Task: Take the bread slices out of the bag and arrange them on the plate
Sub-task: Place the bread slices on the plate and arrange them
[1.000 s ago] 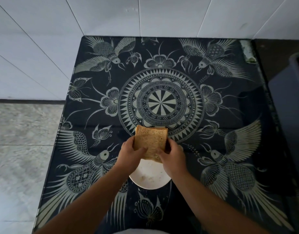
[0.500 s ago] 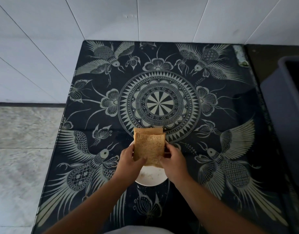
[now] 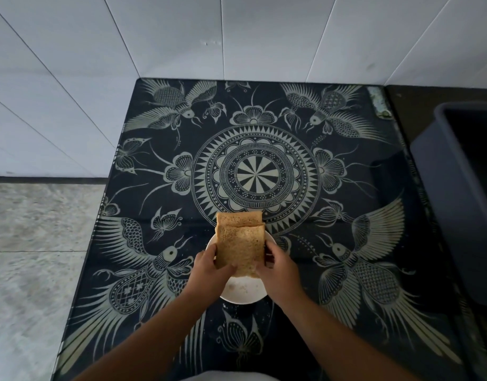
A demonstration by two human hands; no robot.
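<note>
Two brown bread slices overlap above a small white plate [image 3: 243, 294] near the table's front edge. The nearer bread slice [image 3: 241, 248] is gripped on its left edge by my left hand [image 3: 209, 273] and on its right edge by my right hand [image 3: 280, 273]. The farther bread slice [image 3: 238, 219] peeks out behind it, shifted away from me; whether a hand touches it is hidden. Crumbs dot the bare front part of the plate. No bag is in view.
The table [image 3: 253, 174] is black glass with a pale mandala, bird and flower pattern, set against white wall tiles. A dark grey bin [image 3: 462, 204] stands off the right edge. Grey stone floor [image 3: 36, 243] lies to the left.
The slices have come down closer to the plate, and the two have slid apart so the farther one now shows behind the nearer one. Both hands keep their grip.
</note>
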